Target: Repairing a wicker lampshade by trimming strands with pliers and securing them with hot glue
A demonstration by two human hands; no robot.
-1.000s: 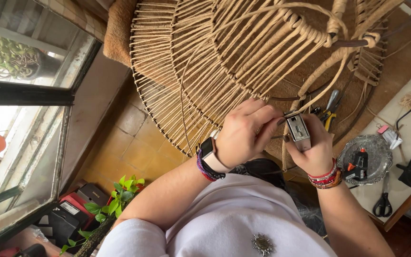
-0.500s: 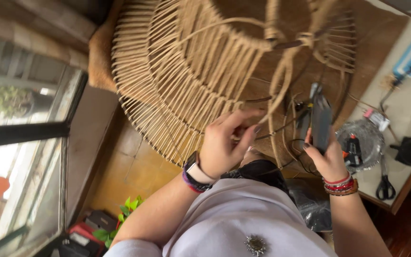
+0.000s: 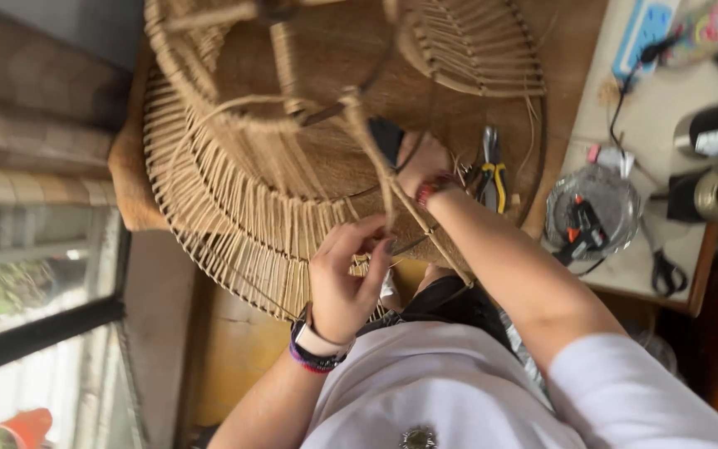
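Head view: left hand [image 3: 344, 278] half curled, fingertips pinching twine strand [image 3: 376, 170] at woven rattan frame [image 3: 234, 208], low centre. Right hand [image 3: 421, 162] reaches inside frame, grip unclear, mostly hidden. Pliers [image 3: 492, 170] beside it. Scissors [image 3: 665, 268] on side table [image 3: 617, 283].

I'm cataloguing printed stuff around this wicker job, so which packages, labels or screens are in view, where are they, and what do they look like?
Blue flat package: top right on the pale side table, rectangular, blue with white patches.
Colourful printed item: far top right beside the blue package, pink, yellow and green pattern; its kind is unclear.
Smartwatch: on the left wrist, pale strap; its screen is turned away.
No signs show.
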